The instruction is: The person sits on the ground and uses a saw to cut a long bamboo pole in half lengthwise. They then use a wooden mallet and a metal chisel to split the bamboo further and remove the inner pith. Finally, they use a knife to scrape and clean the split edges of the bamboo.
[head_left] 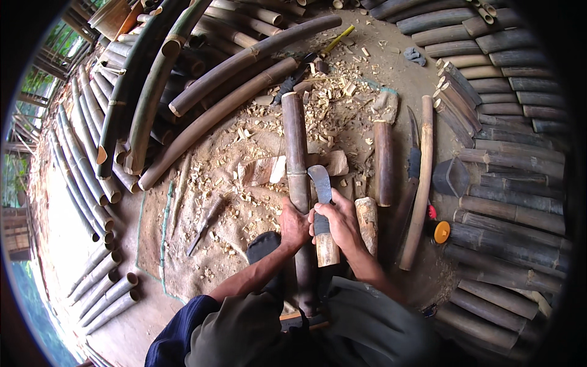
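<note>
A dark bamboo pole [295, 134] runs lengthwise in front of me, from between my legs out over a block of split wood [263, 170]. My left hand [295, 226] is closed around it below a node. In my right hand [336, 221] is a curved-blade knife [320, 185], its metal blade pointing away and its pale wooden handle end toward me. The blade lies just right of the pole; whether they touch I cannot tell. Close by on the right stand a short pale log [367, 225] and a short dark bamboo piece [383, 162].
Wood chips litter a sackcloth [235, 226], where a slim tool [208, 223] lies. To the right are a long stick [422, 183], another curved blade [414, 137], an orange round lid [441, 232] and stacked bamboo [513, 211]. Long poles [226, 119] lean at the left.
</note>
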